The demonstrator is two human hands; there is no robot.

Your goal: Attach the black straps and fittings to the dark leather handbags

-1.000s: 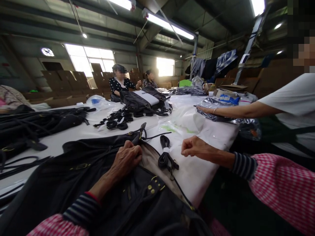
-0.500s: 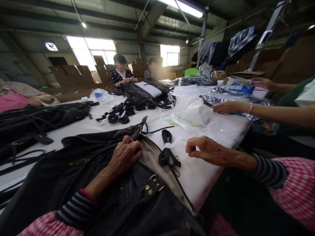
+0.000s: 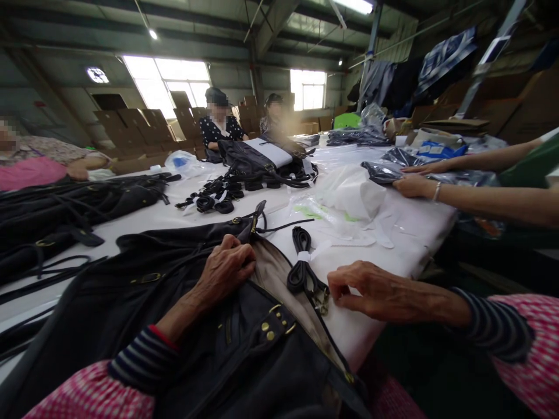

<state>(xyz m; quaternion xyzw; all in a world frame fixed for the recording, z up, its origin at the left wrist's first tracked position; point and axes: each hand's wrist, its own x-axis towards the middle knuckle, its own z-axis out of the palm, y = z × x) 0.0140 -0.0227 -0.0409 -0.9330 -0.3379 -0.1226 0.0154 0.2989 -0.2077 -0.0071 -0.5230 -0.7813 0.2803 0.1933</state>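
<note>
A large black bag [image 3: 187, 343] with brass-coloured buckles and studs lies in front of me, its zipped mouth partly open on a beige lining [image 3: 273, 262]. My left hand [image 3: 227, 267] is closed on the bag's edge by the opening, fingertips hidden in the fabric. To the right, my right hand [image 3: 371, 291] hovers with fingers loosely bent and a gap between thumb and forefinger; nothing shows in it. Its fingertips are right beside the metal clasps of a coiled black strap [image 3: 299, 279], bound with a white band. Whether they touch is unclear.
More coiled straps [image 3: 213, 198] and a stacked black bag [image 3: 236, 154] lie farther back on the white table [image 3: 371, 250]. Other black bags [image 3: 87, 203] are at left. A co-worker's hands [image 3: 413, 180] press on plastic-wrapped goods at right. Clear plastic bags [image 3: 349, 195] lie mid-table.
My right hand has come closer to the strap's clasps. My left hand keeps its place on the bag. The co-worker's two hands at right have come together on the plastic-wrapped goods.
</note>
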